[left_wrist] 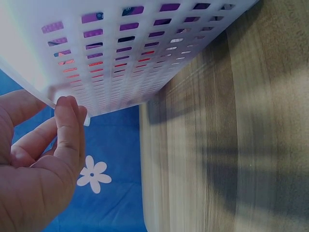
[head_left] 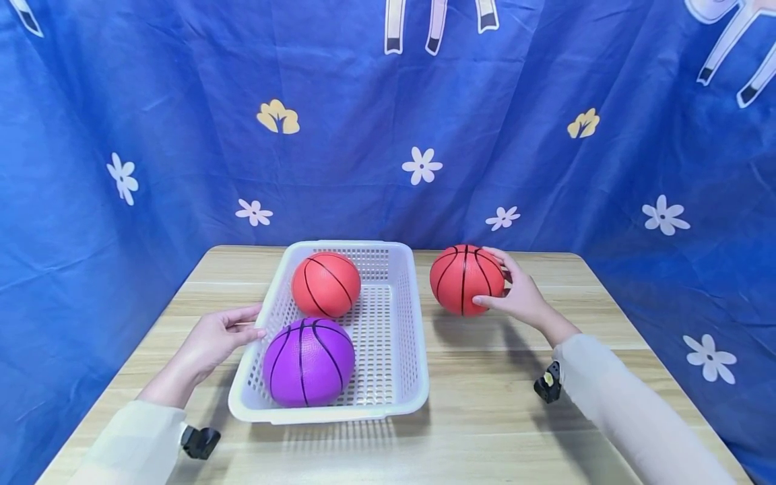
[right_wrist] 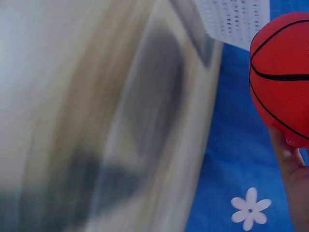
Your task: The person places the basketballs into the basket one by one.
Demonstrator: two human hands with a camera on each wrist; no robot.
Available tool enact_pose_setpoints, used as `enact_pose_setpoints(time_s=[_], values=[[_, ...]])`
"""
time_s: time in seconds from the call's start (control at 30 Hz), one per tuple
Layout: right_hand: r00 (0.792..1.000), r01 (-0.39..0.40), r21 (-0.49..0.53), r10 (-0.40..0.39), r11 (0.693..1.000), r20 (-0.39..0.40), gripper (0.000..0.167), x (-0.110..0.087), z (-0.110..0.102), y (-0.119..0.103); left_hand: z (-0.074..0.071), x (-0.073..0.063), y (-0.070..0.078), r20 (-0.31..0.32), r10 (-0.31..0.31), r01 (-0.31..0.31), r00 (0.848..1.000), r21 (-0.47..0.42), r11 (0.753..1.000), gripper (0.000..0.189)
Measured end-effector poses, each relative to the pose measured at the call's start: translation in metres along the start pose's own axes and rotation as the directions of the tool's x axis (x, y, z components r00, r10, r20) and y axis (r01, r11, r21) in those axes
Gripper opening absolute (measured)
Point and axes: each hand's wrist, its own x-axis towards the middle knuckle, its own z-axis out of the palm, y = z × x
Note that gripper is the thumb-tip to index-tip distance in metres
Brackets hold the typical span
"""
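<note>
A white plastic basket (head_left: 418, 323) with slotted walls stands left of the table's middle. Inside it, an orange-red toy basketball (head_left: 326, 284) lies at the back and a purple one (head_left: 309, 362) in front. My left hand (head_left: 215, 340) pinches the basket's left rim between thumb and fingers; the left wrist view shows the fingers (left_wrist: 67, 130) against the outside of that rim. To the right of the basket, my right hand (head_left: 515, 293) grips a red toy basketball (head_left: 463, 281) from its right side. That ball hangs over the table, its shadow below it.
The light wooden table (head_left: 485, 417) reaches back to a blue cloth (head_left: 339, 182) printed with flowers and animal legs, which also hangs along both sides. Black wrist cameras (head_left: 548, 382) sit at both sleeves.
</note>
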Motion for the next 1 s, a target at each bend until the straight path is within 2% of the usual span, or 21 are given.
enact_pose_setpoints(time_s=[0.1, 0.33, 0.43, 0.53, 0.77, 1.0], values=[[1.000, 0.005, 0.016, -0.006, 1.000, 0.005, 0.089, 0.007, 0.002, -0.012, 0.000, 0.000, 0.000, 0.001, 0.000, 0.000, 1.000, -0.004, 1.000, 0.060], [0.998, 0.046, 0.032, -0.048, 0.998, 0.051, 0.084, 0.014, 0.015, -0.064, 0.000, 0.000, 0.000, 0.000, 0.000, 0.000, 1.000, 0.000, 1.000, 0.060], [0.996, 0.052, 0.027, -0.054, 0.998, 0.071, 0.083, 0.020, 0.023, -0.073, 0.000, 0.000, 0.001, 0.001, 0.000, 0.000, 1.000, 0.005, 1.000, 0.060], [0.993, 0.068, 0.038, -0.071, 0.997, 0.092, 0.083, 0.024, 0.031, -0.077, 0.000, 0.000, 0.001, 0.000, 0.003, -0.003, 1.000, 0.007, 1.000, 0.060], [0.986, 0.098, 0.104, -0.111, 0.990, 0.124, 0.089, 0.043, 0.053, -0.057, 0.000, 0.000, 0.001, -0.001, 0.000, 0.000, 1.000, -0.004, 1.000, 0.060], [0.975, 0.121, 0.126, -0.142, 0.985, 0.170, 0.088, 0.048, 0.071, -0.059, 0.000, 0.001, 0.000, 0.005, -0.008, 0.008, 1.000, -0.008, 1.000, 0.060]])
